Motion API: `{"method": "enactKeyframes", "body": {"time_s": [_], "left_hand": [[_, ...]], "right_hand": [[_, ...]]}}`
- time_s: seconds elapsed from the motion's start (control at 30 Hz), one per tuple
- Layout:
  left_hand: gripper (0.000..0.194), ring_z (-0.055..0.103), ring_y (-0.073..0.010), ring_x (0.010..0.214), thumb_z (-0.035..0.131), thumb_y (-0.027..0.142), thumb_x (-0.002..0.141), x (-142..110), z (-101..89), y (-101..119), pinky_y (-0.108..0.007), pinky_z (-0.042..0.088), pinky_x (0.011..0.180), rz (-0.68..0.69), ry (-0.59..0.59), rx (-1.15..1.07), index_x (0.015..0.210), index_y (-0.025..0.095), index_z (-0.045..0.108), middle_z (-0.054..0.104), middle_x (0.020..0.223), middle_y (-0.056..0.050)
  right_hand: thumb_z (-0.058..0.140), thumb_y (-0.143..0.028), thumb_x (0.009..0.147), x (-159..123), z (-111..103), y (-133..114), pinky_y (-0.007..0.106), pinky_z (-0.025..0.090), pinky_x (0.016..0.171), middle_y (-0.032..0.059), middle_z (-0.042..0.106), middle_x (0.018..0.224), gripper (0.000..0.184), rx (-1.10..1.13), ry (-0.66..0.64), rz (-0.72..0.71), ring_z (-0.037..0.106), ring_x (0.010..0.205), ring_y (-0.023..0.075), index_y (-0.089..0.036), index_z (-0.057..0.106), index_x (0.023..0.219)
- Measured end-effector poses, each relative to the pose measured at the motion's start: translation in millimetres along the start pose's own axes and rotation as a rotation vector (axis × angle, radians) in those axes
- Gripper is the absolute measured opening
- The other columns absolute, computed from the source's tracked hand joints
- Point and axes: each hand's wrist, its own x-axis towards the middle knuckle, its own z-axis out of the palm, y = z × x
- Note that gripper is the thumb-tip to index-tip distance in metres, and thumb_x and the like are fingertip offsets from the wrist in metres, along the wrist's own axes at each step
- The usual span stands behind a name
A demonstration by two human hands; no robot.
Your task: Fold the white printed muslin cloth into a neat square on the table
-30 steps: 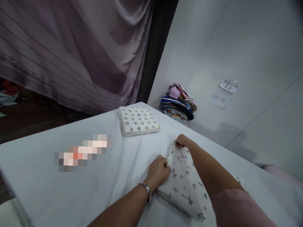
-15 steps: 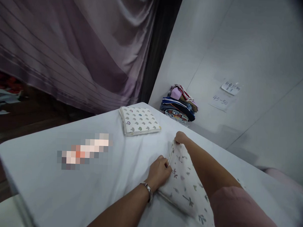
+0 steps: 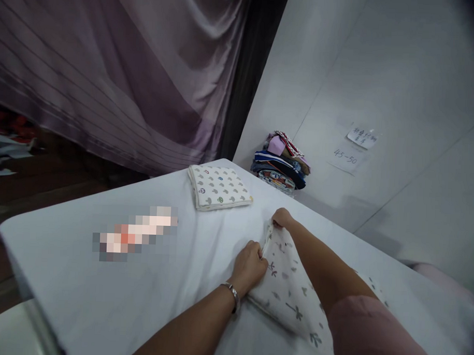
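Observation:
A white cloth with a small leaf print (image 3: 291, 296) lies partly folded on the white-covered table (image 3: 81, 291). My left hand (image 3: 251, 263), with a bracelet at the wrist, is closed and pinches the cloth's left edge. My right hand (image 3: 282, 218) is closed on the far corner of the same cloth, with its forearm lying across the fabric. Farther back on the table sits a neatly folded white cloth with a mushroom-like print (image 3: 218, 187), apart from both hands.
A pile of folded colourful clothes (image 3: 281, 161) sits against the white wall at the table's far edge. Paper notes (image 3: 352, 148) are stuck to the wall. A mauve curtain (image 3: 120, 75) hangs at the left. A blurred-out patch (image 3: 136, 233) lies on the table.
Both hands keep their grip on the leaf-print cloth and have barely shifted; the view has drifted slightly.

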Motion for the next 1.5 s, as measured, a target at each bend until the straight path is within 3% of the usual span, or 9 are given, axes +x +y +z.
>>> {"method": "enactKeyframes", "body": {"time_s": [0.27, 0.5, 0.7, 0.93, 1.03, 1.13, 1.27, 1.4, 1.5], "left_hand": [[0.013, 0.051, -0.0137, 0.071, 0.053, 0.013, 0.068, -1, -0.8, 0, -0.024, 0.033, 0.061, -0.028, 0.000, -0.056, 0.078, 0.020, 0.049, 0.058, 0.081, 0.000], [0.014, 0.052, -0.0132, 0.070, 0.053, 0.013, 0.068, 0, 0.4, -2, -0.024, 0.033, 0.061, -0.020, 0.008, -0.090, 0.080, 0.021, 0.050, 0.059, 0.081, 0.001], [0.014, 0.052, -0.0133, 0.069, 0.053, 0.012, 0.067, 0, -1.4, -2, -0.023, 0.034, 0.060, -0.026, 0.003, -0.114, 0.077, 0.020, 0.050, 0.058, 0.077, 0.001], [0.012, 0.053, -0.0135, 0.071, 0.052, 0.012, 0.070, 0, -0.6, -2, -0.023, 0.035, 0.062, -0.016, 0.000, -0.088, 0.078, 0.021, 0.049, 0.059, 0.078, 0.001], [0.012, 0.054, -0.0136, 0.071, 0.051, 0.012, 0.070, 1, -1.7, -1, -0.023, 0.036, 0.063, -0.005, 0.009, -0.082, 0.078, 0.021, 0.050, 0.060, 0.079, 0.001], [0.011, 0.054, -0.0141, 0.072, 0.050, 0.013, 0.070, 2, -3.7, 0, -0.024, 0.036, 0.064, 0.016, 0.012, -0.071, 0.078, 0.021, 0.050, 0.060, 0.079, 0.000], [0.009, 0.055, -0.0152, 0.073, 0.047, 0.016, 0.074, 5, -5.8, 0, -0.024, 0.037, 0.065, 0.034, -0.002, -0.049, 0.080, 0.020, 0.051, 0.061, 0.080, -0.001], [0.008, 0.057, -0.0166, 0.072, 0.046, 0.021, 0.075, 10, -7.3, -1, -0.025, 0.039, 0.065, 0.036, -0.029, -0.005, 0.080, 0.021, 0.052, 0.062, 0.079, -0.001], [0.011, 0.058, -0.0177, 0.074, 0.046, 0.022, 0.074, 12, -8.1, -1, -0.026, 0.041, 0.067, 0.042, -0.030, 0.002, 0.083, 0.021, 0.053, 0.063, 0.080, -0.001]], "right_hand": [[0.051, -0.034, 0.090, -36, 10, 21, 0.032, 0.052, 0.069, 0.0054, 0.060, 0.101, 0.028, 0.322, 0.019, 0.133, 0.060, 0.081, 0.0144, -0.014, 0.055, 0.108], [0.054, -0.034, 0.088, -39, 16, 6, 0.021, 0.047, 0.049, -0.0022, 0.058, 0.067, 0.024, 0.344, -0.002, 0.201, 0.054, 0.051, 0.0068, -0.011, 0.059, 0.083], [0.053, -0.031, 0.089, -45, 25, 1, 0.022, 0.050, 0.054, 0.0000, 0.061, 0.078, 0.020, 0.433, 0.090, 0.138, 0.057, 0.060, 0.0080, -0.012, 0.058, 0.091], [0.047, -0.013, 0.082, -73, 34, 19, 0.017, 0.044, 0.047, -0.0010, 0.061, 0.060, 0.011, 0.428, 0.210, 0.036, 0.055, 0.048, 0.0079, -0.014, 0.056, 0.077], [0.050, -0.010, 0.075, -77, 41, 15, 0.020, 0.046, 0.056, 0.0015, 0.063, 0.063, 0.011, 0.343, 0.247, -0.016, 0.059, 0.059, 0.0118, -0.015, 0.060, 0.075], [0.050, -0.007, 0.071, -84, 49, 4, 0.024, 0.044, 0.078, 0.0051, 0.068, 0.086, 0.020, 0.276, 0.297, -0.102, 0.060, 0.086, 0.0167, -0.016, 0.064, 0.081], [0.048, -0.008, 0.073, -109, 57, -3, 0.026, 0.040, 0.093, 0.0022, 0.063, 0.113, 0.039, 0.263, 0.331, -0.197, 0.055, 0.104, 0.0170, -0.020, 0.063, 0.108], [0.051, -0.012, 0.076, -156, 62, 17, 0.027, 0.033, 0.103, 0.0019, 0.052, 0.131, 0.051, 0.251, 0.391, -0.263, 0.046, 0.119, 0.0152, -0.021, 0.052, 0.125], [0.052, -0.020, 0.080, -199, 66, 49, 0.037, 0.024, 0.108, 0.0051, 0.042, 0.139, 0.050, 0.141, 0.434, -0.325, 0.032, 0.130, 0.0196, -0.023, 0.047, 0.130]]}}
